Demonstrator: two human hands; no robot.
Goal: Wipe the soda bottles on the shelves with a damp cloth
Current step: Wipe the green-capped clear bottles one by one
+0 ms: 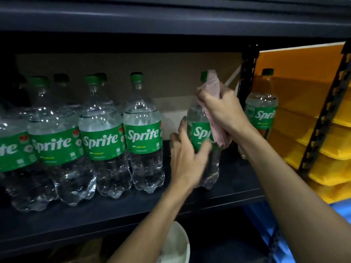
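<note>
A Sprite bottle [198,134] stood on the dark shelf [95,221], right of the middle, apart from a row of bottles [142,137] packed side by side to its left. More green caps showed behind that row.

The left hand [187,156] held the bottle at the lower edge of its label. Its grip was wrapped round the body, thumb across the front and fingers reaching round the left side.

The right hand [225,111] was higher, at the bottle's shoulder. Its grip was closed on a bunched pink cloth [211,85], which it pressed against the neck. The top of the cloth covered part of the green cap, and a loose end hung down over the right side of the label.

A black post [247,76] rose just right of the hands. Past it stood another bottle [263,111], well apart from the held one, in front of an orange panel [303,65]. Yellow stacked sheets [326,164] lay further right; I could not tell what they were.

Below the shelf, a white bowl [178,242] showed beside the left forearm.
</note>
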